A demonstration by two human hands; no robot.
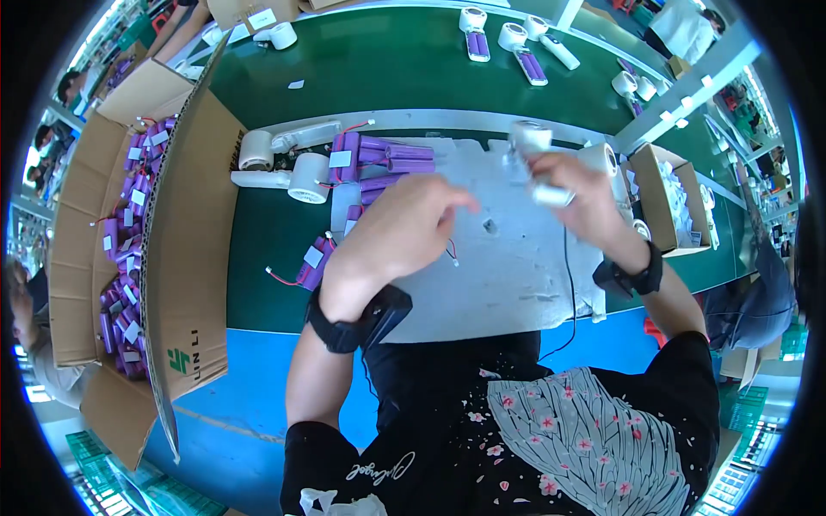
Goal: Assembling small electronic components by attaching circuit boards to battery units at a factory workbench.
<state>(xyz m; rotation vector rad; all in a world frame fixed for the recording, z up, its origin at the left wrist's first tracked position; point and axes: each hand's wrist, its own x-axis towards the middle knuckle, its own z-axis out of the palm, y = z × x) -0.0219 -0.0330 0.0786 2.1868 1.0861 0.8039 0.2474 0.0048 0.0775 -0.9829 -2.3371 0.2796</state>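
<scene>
My right hand (578, 191) is closed around a white handheld device (552, 196) with a round head, blurred by motion, above the grey work mat (508, 292). My left hand (400, 225) hovers at the mat's left side, back up. Its index finger points right while the other fingers curl under, and what they hold is hidden. A thin red lead (453, 251) with a small connector shows below that hand. Purple battery packs (409, 158) with wires lie just beyond it. Another purple pack (314, 262) with a white label rests beside my left wrist.
At left stands a tall open cardboard box (194, 249) full of purple packs. White round-headed housings (308, 179) lie behind my left hand. A smaller box (675, 202) of white parts stands right. More devices (527, 64) sit across the green table (370, 69); a black cable (571, 292) crosses the mat.
</scene>
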